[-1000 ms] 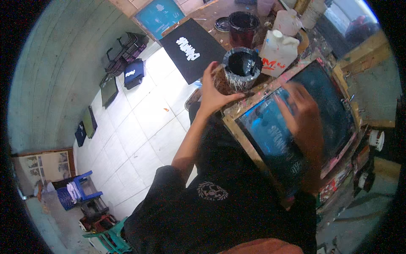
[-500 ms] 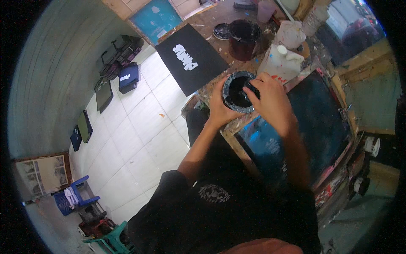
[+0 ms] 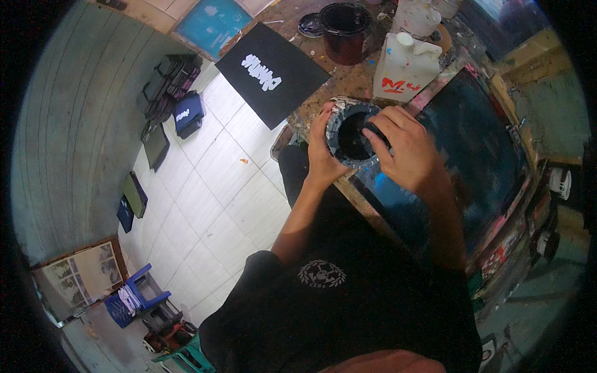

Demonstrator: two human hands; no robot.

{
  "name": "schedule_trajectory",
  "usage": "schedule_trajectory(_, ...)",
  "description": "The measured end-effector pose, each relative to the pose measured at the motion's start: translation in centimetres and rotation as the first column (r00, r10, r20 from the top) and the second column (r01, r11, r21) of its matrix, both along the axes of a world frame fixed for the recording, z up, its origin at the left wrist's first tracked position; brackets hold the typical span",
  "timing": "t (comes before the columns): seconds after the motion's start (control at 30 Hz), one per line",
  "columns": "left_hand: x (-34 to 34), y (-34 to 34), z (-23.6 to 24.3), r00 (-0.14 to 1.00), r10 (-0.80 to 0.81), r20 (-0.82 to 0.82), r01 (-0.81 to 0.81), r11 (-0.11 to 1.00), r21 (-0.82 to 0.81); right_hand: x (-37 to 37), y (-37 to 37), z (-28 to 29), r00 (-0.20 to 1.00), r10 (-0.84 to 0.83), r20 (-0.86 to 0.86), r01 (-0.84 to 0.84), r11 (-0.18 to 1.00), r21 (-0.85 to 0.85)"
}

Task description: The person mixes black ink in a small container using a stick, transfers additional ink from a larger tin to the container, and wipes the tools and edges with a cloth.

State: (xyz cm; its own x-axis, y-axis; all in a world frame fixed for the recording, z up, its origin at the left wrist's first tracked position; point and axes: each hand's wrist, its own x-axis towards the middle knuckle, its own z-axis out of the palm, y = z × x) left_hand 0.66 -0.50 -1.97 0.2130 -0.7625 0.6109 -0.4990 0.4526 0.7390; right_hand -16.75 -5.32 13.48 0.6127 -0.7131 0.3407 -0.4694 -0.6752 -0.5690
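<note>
My left hand (image 3: 323, 165) is wrapped round the side of an ink-crusted pot (image 3: 348, 156) with dark ink inside. My right hand (image 3: 398, 149) is at its right rim, fingers bent round a small dark object (image 3: 378, 129) that dips into the pot, partly hidden by them. Beneath and to the right lies a screen-printing frame (image 3: 472, 137) with dark ink on its mesh. A white jug (image 3: 404, 65) with red paint marks stands behind the pot. A black printed sheet (image 3: 292, 81) with white lettering lies to the left, on the stained bench (image 3: 314, 110).
A dark red bucket (image 3: 345, 46), a lid (image 3: 309, 30) and more containers stand at the back. A blue screen (image 3: 211, 25) is beyond them. Folded dark bags (image 3: 188, 115) lie on the tiled floor (image 3: 211, 193), and stacked chairs (image 3: 146, 292) stand lower left.
My left hand has taken hold of the pot. My right hand has moved from over the screen to the pot and now holds a dark object in it.
</note>
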Motion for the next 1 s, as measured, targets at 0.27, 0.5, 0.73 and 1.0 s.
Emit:
schedule_trajectory(0.27, 0.2, 0.3, 0.6, 0.998, -0.008, 0.061, 0.009, 1.0, -0.019, -0.3, 0.9, -1.3, 0.992, -0.032, 0.119, 0.026, 0.998, 0.055)
schedule_trajectory(0.5, -0.1, 0.3, 0.5, 0.997, 0.003, 0.076, 0.001, 0.998, -0.059, -1.0, 1.4, -2.0, 0.977, -0.137, 0.164, 0.126, 0.989, 0.075)
schedule_trajectory(0.73, 0.1, 0.4, 0.4, 0.995, 0.002, 0.1, 0.001, 0.999, -0.032, -1.3, 1.7, -2.0, 0.954, -0.256, 0.155, 0.242, 0.964, 0.109)
schedule_trajectory(1.0, -0.2, 0.4, 0.8, 0.99, 0.047, 0.134, -0.041, 0.998, -0.047, -1.4, 2.1, -2.6, 0.953, -0.2, 0.228, 0.173, 0.976, 0.132)
